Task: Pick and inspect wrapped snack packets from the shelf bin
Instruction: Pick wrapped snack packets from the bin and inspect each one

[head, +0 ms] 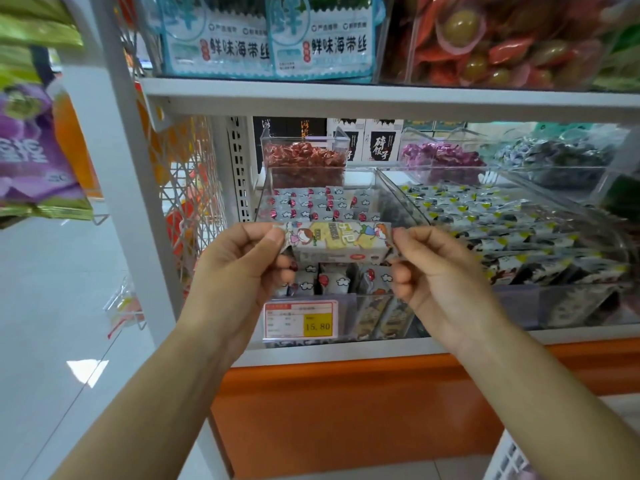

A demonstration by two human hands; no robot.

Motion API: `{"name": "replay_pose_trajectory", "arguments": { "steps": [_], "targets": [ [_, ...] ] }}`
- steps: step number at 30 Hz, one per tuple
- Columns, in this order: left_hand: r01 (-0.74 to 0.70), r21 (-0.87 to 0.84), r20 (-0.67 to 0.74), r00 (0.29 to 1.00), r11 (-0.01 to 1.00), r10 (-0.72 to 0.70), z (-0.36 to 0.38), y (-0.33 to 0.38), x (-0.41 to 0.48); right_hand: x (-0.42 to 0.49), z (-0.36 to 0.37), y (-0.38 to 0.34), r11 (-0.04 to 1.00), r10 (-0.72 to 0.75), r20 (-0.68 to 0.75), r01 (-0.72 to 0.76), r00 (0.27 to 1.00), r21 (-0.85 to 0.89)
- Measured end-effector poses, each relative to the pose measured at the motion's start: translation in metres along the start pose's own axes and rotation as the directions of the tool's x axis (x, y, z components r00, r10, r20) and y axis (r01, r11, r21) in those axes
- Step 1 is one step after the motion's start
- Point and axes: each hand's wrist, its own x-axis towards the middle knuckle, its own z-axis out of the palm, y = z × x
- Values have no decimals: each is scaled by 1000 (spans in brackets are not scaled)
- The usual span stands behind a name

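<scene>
Head view: a shop shelf was seen from the front, with both forearms reaching up toward it.
Snack packet (337, 242): it was held level in the air just in front of the clear bin, stretched between the two hands; cartoon figures and yellow print faced the camera.
Left hand (242, 268): thumb and forefinger pinched the packet's left end; the other fingers were curled beneath.
Right hand (436, 271): thumb and forefinger pinched the packet's right end; the other fingers were curled under.
Clear bin (322, 169): it stood on the lower shelf, directly behind the held packet.
Binned packets (311, 202): small white wrappers with red dots and cloud marks lay in rows inside the clear bin.
Price tag (300, 319): red-bordered, with a yellow field reading 15.80; it sat on the bin's front, below the hands.
Neighbouring bin (398, 188): it stood just beside the clear bin on the right, filled with dark packets bearing yellow marks.
Red sweets (304, 157): they sat in a small clear box behind the clear bin.
Purple sweets (440, 155): they lay to the right of the red ones.
Seaweed bags (322, 39): pale blue, standing on the shelf above.
Orange panel (346, 410): it ran below the shelf edge.
</scene>
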Motion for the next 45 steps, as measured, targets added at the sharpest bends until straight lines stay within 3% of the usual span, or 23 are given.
{"name": "replay_pose_trajectory", "arguments": {
  "steps": [2,8,13,15,24,35,45],
  "targets": [
    [-2,-45,-5,1000,999,2,0,0,-1,1,2,2,996,40,-7,-40,999,77],
    [-1,98,31,1000,995,-2,-4,1,-1,3,-1,7,924,-274,47,277,961,-263],
    [-10,271,58,998,963,-6,-7,1,-4,0,-1,7,922,-263,101,280,960,-268],
    [-35,322,75,997,946,11,-7,0,-5,-2,-1,9,883,-300,108,318,948,-345],
    [-133,365,176,982,921,72,-5,4,-10,-5,2,9,801,-291,176,340,940,-493],
    [-160,433,216,974,887,70,-3,6,-12,-7,1,1,729,-351,208,406,913,-551],
    [-176,581,205,977,795,66,-1,2,-13,-6,2,3,540,-471,266,514,841,-666]
  ]
}}
